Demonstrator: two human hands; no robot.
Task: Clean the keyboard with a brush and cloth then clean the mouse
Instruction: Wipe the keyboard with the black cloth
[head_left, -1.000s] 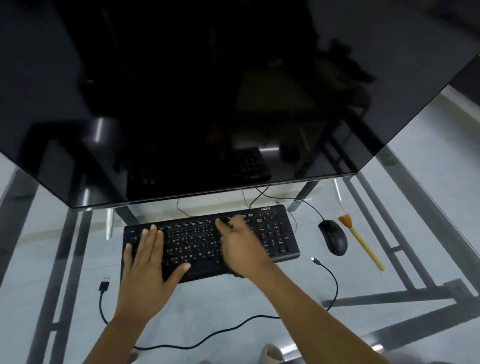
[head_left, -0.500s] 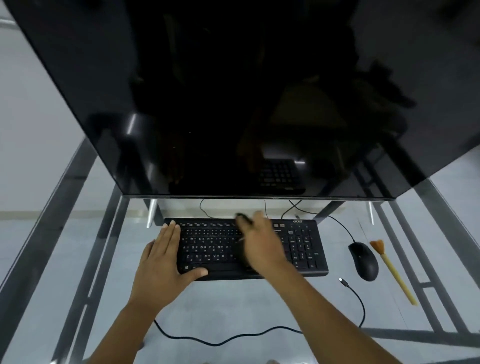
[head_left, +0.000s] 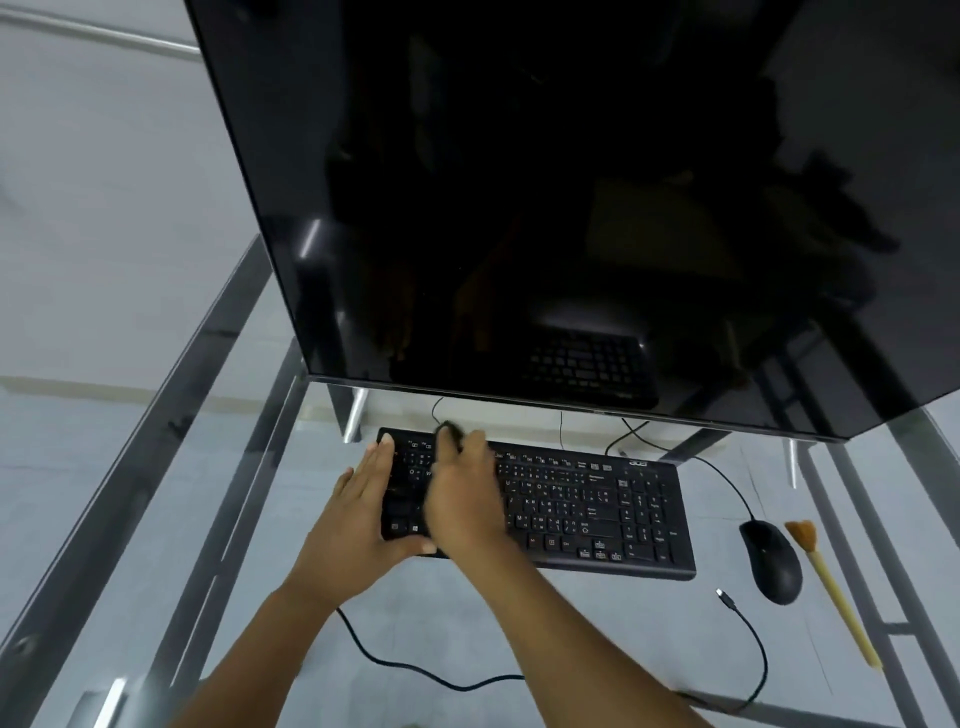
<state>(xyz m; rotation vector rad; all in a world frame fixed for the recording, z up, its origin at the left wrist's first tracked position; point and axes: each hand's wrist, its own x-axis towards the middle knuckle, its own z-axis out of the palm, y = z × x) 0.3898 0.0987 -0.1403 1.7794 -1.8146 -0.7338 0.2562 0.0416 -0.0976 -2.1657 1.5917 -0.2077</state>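
A black keyboard (head_left: 597, 509) lies on the glass desk below the monitor. My left hand (head_left: 358, 514) lies across its left end, fingertips at the back edge and thumb along the front edge, holding it in place. My right hand (head_left: 465, 499) presses on the left keys, closed around a dark cloth (head_left: 448, 432) that pokes out past the fingers at the back edge. To the right of the keyboard rests a black mouse (head_left: 771, 561). Just beyond the mouse lies a brush (head_left: 831, 592) with a yellow handle and orange bristles.
A large dark monitor (head_left: 519, 208) overhangs the back of the desk. A loose black cable (head_left: 748, 639) with a free plug curls in front of the keyboard. The glass desk (head_left: 156, 467) has metal frame bars beneath and an edge at the left.
My right hand has slid the cloth leftward across the keys, from the middle to the left end. My left hand has stayed on the keyboard's left end. The view has shifted left.
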